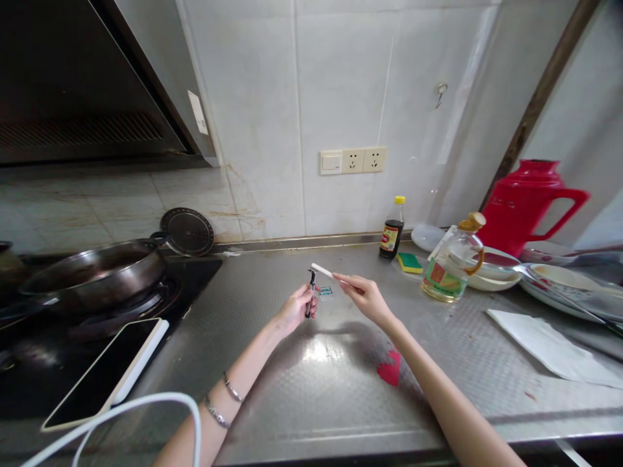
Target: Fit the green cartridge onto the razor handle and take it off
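Observation:
My left hand (296, 309) is closed around the dark handle of a razor (312, 285), which it holds upright with the head at the top. In my right hand (365, 298) a slim white stick (322, 270) is pinched, its far end pointing left, right by the razor's head. Whether the two touch I cannot tell. Behind the hands, a small clear pack with teal-edged pieces (326, 292) lies on the metal counter (272, 402); its details are too small to make out.
Leftward are a phone (104, 373), a white cable (146, 399) and a pan (102, 272) on the stove. To the right stand a soy sauce bottle (391, 232), a sponge (409, 263), an oil bottle (450, 263), a red thermos (523, 207) and stacked dishes (559, 295).

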A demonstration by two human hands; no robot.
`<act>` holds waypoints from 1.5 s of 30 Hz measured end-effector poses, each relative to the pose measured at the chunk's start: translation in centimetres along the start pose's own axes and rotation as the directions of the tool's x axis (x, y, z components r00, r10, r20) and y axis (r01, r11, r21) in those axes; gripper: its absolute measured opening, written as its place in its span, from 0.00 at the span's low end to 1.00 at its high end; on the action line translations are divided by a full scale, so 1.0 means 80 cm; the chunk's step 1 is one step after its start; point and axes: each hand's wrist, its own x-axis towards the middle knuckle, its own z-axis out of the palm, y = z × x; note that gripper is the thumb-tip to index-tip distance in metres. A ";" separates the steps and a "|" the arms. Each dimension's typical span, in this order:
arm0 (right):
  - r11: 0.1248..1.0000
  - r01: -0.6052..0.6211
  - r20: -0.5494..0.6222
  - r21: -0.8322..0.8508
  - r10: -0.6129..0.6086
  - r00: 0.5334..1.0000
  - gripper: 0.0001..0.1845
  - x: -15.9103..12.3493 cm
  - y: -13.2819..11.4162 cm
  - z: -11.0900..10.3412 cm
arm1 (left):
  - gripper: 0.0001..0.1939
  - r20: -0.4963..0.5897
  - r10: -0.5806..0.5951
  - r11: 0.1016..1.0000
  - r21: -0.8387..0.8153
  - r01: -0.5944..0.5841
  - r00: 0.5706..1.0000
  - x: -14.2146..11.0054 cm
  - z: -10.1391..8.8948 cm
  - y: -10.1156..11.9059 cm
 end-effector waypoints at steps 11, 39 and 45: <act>0.998 -0.015 0.062 0.059 0.011 0.998 0.20 0.001 0.001 -0.003 | 0.11 -0.005 0.013 1.000 0.000 -0.013 1.000 0.000 -0.001 -0.002; 0.999 -0.023 -0.030 0.048 0.024 0.999 0.19 0.002 0.001 -0.009 | 0.22 -0.333 0.217 0.928 0.361 -0.089 0.918 0.011 -0.010 -0.008; 0.989 -0.084 0.007 0.119 0.084 0.996 0.20 0.002 0.003 -0.009 | 0.23 -0.322 0.260 0.901 0.419 -0.108 0.910 0.012 -0.013 -0.010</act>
